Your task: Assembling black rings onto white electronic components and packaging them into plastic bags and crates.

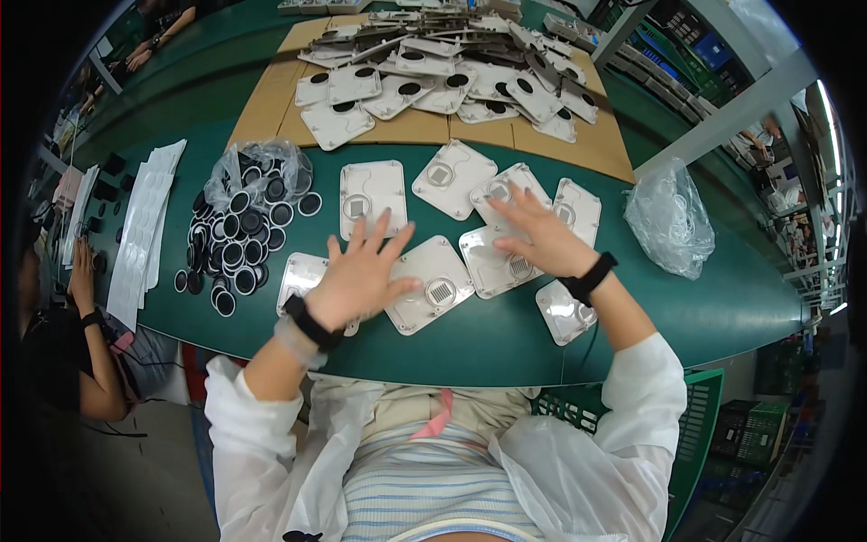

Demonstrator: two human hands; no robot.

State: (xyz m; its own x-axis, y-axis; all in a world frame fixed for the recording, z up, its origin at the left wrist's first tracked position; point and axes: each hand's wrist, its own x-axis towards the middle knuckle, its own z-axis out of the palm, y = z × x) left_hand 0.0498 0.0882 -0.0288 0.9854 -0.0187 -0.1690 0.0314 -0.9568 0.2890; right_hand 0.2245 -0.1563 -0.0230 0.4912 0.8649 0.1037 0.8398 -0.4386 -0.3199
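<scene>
My left hand (pixel 354 282) is over the white plastic panels on the green table, its fingers spread and nothing in them. Below and around it lie a panel at the near left (pixel 300 274), an upright one behind (pixel 373 185) and a tilted one (pixel 432 287). My right hand (pixel 545 233), also with fingers apart and empty, hovers over another panel (pixel 492 264) and partly hides one behind it (pixel 515 183). More panels lie beyond (pixel 454 179), to the right (pixel 582 203) and near the front edge (pixel 566 316). Whether either hand touches a panel I cannot tell.
Black round discs with pale rims (pixel 237 237) are heaped at left, partly under a clear plastic bag (pixel 257 172). White sticker sheets (pixel 147 226) lie farther left, near a co-worker's hand (pixel 81 271). Many panels (pixel 411 86) are piled on cardboard (pixel 578 155). A crumpled clear bag (pixel 670 219) sits at right.
</scene>
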